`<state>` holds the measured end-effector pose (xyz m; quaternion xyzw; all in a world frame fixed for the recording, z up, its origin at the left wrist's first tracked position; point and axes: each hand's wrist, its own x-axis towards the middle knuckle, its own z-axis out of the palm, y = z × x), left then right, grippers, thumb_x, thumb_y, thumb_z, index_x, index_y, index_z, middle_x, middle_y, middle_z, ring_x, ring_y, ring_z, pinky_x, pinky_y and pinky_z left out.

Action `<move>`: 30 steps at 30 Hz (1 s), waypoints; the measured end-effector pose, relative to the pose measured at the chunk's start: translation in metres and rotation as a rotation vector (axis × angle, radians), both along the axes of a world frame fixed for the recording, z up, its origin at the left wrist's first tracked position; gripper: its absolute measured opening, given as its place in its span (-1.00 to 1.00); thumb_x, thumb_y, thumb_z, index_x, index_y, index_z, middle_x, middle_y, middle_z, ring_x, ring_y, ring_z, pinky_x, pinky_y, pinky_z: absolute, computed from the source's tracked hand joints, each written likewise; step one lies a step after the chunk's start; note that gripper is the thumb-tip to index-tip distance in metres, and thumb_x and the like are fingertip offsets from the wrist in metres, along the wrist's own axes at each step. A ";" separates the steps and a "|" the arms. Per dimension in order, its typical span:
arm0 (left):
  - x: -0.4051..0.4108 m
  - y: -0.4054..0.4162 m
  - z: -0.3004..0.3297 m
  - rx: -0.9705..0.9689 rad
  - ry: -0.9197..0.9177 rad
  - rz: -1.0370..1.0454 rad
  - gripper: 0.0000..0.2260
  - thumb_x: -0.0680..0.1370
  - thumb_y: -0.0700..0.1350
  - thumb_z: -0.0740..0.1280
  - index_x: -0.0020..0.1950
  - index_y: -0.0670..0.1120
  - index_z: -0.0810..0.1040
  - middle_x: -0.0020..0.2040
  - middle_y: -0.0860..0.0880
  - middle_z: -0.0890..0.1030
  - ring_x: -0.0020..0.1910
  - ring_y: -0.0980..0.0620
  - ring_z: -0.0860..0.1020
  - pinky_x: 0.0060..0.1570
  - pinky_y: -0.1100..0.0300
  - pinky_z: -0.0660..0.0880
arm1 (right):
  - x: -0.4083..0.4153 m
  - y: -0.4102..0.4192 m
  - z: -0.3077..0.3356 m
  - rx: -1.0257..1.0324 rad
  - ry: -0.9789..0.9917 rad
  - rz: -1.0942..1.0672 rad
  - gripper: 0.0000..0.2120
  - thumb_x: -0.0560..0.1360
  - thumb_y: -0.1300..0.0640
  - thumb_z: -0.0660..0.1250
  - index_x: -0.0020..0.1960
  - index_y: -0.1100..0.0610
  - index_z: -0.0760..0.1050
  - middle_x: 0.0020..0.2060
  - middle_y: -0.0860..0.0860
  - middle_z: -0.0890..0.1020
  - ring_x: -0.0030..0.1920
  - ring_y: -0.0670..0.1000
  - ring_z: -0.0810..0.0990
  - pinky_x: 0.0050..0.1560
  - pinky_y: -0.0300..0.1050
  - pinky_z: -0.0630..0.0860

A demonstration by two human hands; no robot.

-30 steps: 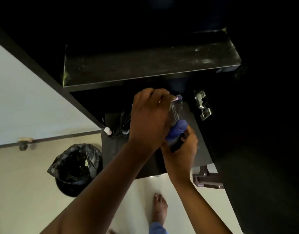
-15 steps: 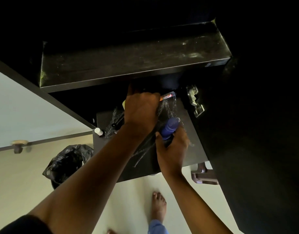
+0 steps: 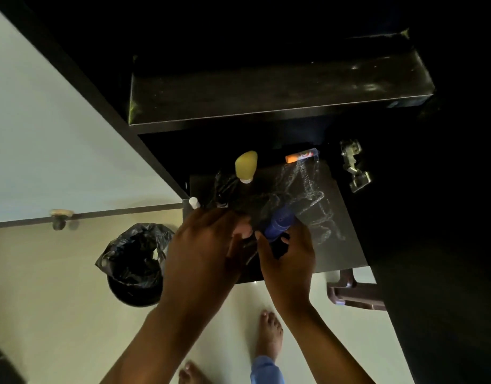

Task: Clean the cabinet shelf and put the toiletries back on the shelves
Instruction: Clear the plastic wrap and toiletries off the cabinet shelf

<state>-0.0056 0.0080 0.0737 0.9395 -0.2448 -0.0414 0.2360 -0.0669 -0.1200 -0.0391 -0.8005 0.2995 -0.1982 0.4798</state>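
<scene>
A dark lower cabinet shelf (image 3: 338,225) carries a crumpled clear plastic bag (image 3: 308,187). At the back of it lie a yellow bottle (image 3: 246,164) and an orange tube (image 3: 301,156). A blue bottle (image 3: 280,221) lies inside the plastic at the shelf's front. My right hand (image 3: 290,261) grips the blue bottle's near end. My left hand (image 3: 202,253) is just to its left at the shelf's front edge, fingers curled on the bag's dark near part. A small white cap (image 3: 193,202) sits at the shelf's left corner. The upper shelf (image 3: 266,101) is bare and dusty.
A bin lined with a black bag (image 3: 136,261) stands on the pale floor to the left. The white cabinet door with a knob (image 3: 60,216) is swung open on the left. A metal hinge (image 3: 353,167) is on the right wall. A brown stool (image 3: 352,292) stands below it.
My left hand has pulled back from deep in the lower shelf to its front edge, uncovering the yellow bottle and orange tube. My right hand keeps hold of the blue bottle.
</scene>
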 end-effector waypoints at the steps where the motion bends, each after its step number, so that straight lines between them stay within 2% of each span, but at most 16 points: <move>1: -0.001 0.009 -0.004 0.007 0.004 0.029 -0.81 0.52 -0.05 0.35 0.09 0.06 0.69 0.07 0.09 0.71 0.08 0.05 0.61 0.04 0.27 0.40 | 0.000 0.006 -0.001 -0.003 -0.010 0.034 -0.47 0.47 0.03 0.57 0.38 0.05 0.49 0.21 -0.08 0.64 0.21 -0.02 0.64 0.21 0.05 0.62; 3: -0.002 0.023 -0.013 0.021 0.040 0.076 -0.79 0.51 -0.11 0.42 0.13 0.06 0.68 0.09 0.12 0.71 0.09 0.05 0.60 0.05 0.29 0.37 | 0.001 0.019 -0.002 0.009 -0.012 0.085 -0.44 0.48 0.01 0.56 0.41 0.08 0.48 0.24 -0.05 0.65 0.24 -0.04 0.64 0.23 0.01 0.62; 6: 0.000 0.039 -0.025 0.007 0.086 0.118 -0.76 0.50 -0.08 0.42 0.17 0.04 0.66 0.05 0.11 0.71 0.05 0.03 0.61 0.06 0.16 0.49 | 0.004 0.035 -0.005 0.032 -0.011 0.135 -0.44 0.47 -0.03 0.57 0.40 0.07 0.49 0.23 -0.05 0.66 0.21 -0.09 0.65 0.22 -0.06 0.62; 9: 0.005 0.051 -0.035 0.008 0.081 0.165 -0.76 0.48 -0.15 0.49 0.14 0.00 0.66 0.01 0.05 0.72 0.01 0.00 0.61 0.01 0.08 0.53 | 0.008 0.045 -0.008 0.013 -0.012 0.179 -0.48 0.48 -0.07 0.55 0.36 0.08 0.53 0.21 -0.06 0.68 0.22 -0.10 0.65 0.22 -0.08 0.61; 14: 0.019 0.055 -0.046 -0.014 0.054 0.184 -0.87 0.49 -0.17 0.46 0.01 0.00 0.67 -0.06 0.02 0.70 -0.06 -0.05 0.59 -0.03 0.02 0.52 | 0.019 0.051 -0.015 -0.084 -0.012 0.228 -0.50 0.49 -0.02 0.55 0.34 0.15 0.55 0.21 0.02 0.68 0.22 -0.01 0.65 0.21 -0.05 0.60; 17: 0.024 0.051 -0.047 -0.015 0.021 0.143 -0.91 0.48 -0.16 0.45 -0.02 -0.04 0.68 -0.09 -0.03 0.69 -0.11 -0.09 0.57 -0.12 -0.01 0.52 | 0.028 0.052 -0.019 -0.092 -0.009 0.238 -0.48 0.50 -0.09 0.52 0.35 0.16 0.55 0.21 0.04 0.67 0.21 0.01 0.65 0.20 -0.05 0.61; 19: 0.025 0.050 -0.048 -0.027 0.002 0.122 -0.90 0.49 -0.16 0.45 -0.01 -0.05 0.69 -0.09 -0.04 0.70 -0.11 -0.10 0.57 -0.15 0.01 0.53 | 0.033 0.052 -0.021 -0.092 -0.006 0.238 -0.44 0.50 -0.14 0.50 0.37 0.15 0.54 0.23 0.05 0.67 0.22 0.02 0.65 0.20 -0.02 0.62; 24: 0.022 0.053 -0.052 -0.066 0.018 0.175 -0.76 0.45 -0.18 0.53 0.12 -0.07 0.69 -0.05 -0.04 0.72 -0.12 -0.07 0.60 -0.14 0.16 0.41 | 0.032 0.051 -0.027 -0.101 0.016 0.211 -0.45 0.49 -0.04 0.55 0.39 0.15 0.51 0.25 0.06 0.65 0.25 0.04 0.63 0.23 0.03 0.62; 26: 0.021 0.055 -0.055 -0.080 0.025 0.185 -0.70 0.45 -0.17 0.54 0.18 -0.06 0.67 -0.03 -0.04 0.72 -0.10 -0.06 0.62 -0.11 0.17 0.43 | 0.031 0.051 -0.030 -0.109 0.030 0.211 -0.43 0.49 -0.04 0.55 0.41 0.15 0.50 0.27 0.07 0.64 0.27 0.05 0.62 0.26 0.02 0.60; 28: 0.020 0.056 -0.058 -0.089 0.045 0.205 -0.60 0.46 -0.13 0.55 0.29 -0.06 0.63 0.07 -0.04 0.72 0.00 -0.05 0.64 0.01 0.20 0.44 | 0.029 0.051 -0.033 -0.106 0.057 0.227 -0.37 0.49 -0.04 0.55 0.46 0.14 0.45 0.33 0.07 0.60 0.32 0.05 0.59 0.31 -0.12 0.57; 30: 0.018 0.057 -0.057 -0.119 0.065 0.220 -0.48 0.47 -0.11 0.55 0.41 -0.07 0.54 0.18 -0.04 0.68 0.11 0.01 0.60 0.10 0.34 0.38 | 0.021 0.048 -0.034 -0.057 0.095 0.264 -0.25 0.49 0.01 0.56 0.57 0.10 0.32 0.44 0.04 0.52 0.41 -0.02 0.52 0.36 -0.39 0.43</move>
